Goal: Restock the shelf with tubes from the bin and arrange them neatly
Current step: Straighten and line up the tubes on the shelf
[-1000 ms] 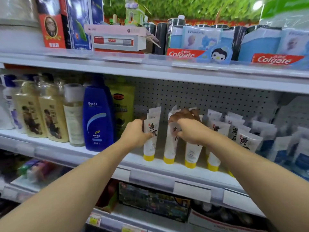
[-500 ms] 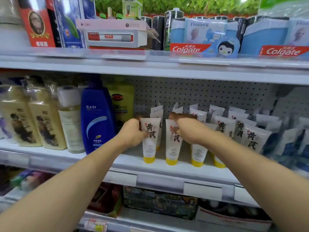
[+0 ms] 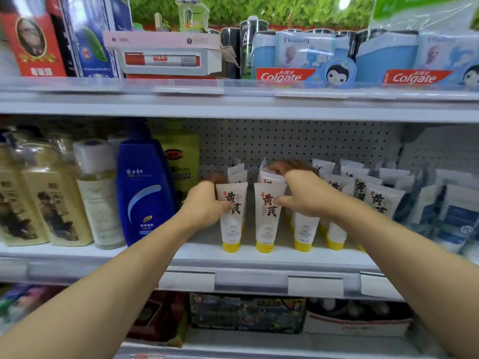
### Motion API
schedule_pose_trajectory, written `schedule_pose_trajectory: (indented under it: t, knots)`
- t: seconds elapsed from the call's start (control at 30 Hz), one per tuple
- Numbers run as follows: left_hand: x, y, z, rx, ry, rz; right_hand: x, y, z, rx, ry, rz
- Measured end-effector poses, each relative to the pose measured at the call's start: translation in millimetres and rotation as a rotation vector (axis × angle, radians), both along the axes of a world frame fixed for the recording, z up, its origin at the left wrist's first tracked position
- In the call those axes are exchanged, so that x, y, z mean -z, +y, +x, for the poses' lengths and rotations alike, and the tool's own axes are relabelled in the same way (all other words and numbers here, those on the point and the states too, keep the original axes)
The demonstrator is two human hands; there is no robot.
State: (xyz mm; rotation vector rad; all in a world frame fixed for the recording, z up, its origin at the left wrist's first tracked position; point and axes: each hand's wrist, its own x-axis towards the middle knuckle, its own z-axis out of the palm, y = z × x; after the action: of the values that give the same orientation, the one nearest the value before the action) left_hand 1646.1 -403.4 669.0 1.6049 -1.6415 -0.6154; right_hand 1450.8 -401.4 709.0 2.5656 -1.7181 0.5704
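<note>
White tubes with yellow caps stand cap-down in rows on the middle shelf (image 3: 259,257). My left hand (image 3: 204,206) grips the front tube of the leftmost row (image 3: 231,224), thumb on its face and fingers behind it. My right hand (image 3: 298,193) is closed over the tops of the tubes in the second row, its thumb pressing the front tube there (image 3: 267,221). More tubes (image 3: 383,200) stand in rows to the right, partly hidden by my right forearm. The bin is not in view.
A blue bottle (image 3: 145,193) and a yellow-green bottle (image 3: 181,161) stand just left of the tubes, with pale shampoo bottles (image 3: 54,203) further left. Blue-and-white packets (image 3: 456,216) crowd the right end. The upper shelf holds Colgate boxes (image 3: 303,60).
The front tubes of the two left rows have been pulled forward and stood upright near the shelf edge. My right hand has lifted from the front tube onto the tops behind it.
</note>
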Motion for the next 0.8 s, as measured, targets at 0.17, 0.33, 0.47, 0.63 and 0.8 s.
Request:
schedule_pose_trajectory:
  t: [0.17, 0.33, 0.47, 0.63, 0.8]
  knots:
    - [-15, 8, -12, -0.093, -0.251, -0.176, -8, 9, -28, 0.075, -0.018, -0.079]
    - [-31, 11, -45, -0.013, -0.437, -0.279, -13, 12, -58, 0.109, -0.044, -0.027]
    - [-33, 4, -80, 0.099, -0.489, -0.288, -16, 11, -82, 0.149, -0.033, 0.070]
    - [-34, -9, -121, 0.218, -0.564, -0.274, -21, 7, -116, 0.103, 0.091, 0.045]
    - [-30, -21, -145, 0.226, -0.807, -0.280, -16, -4, -127, 0.051, 0.199, 0.096]
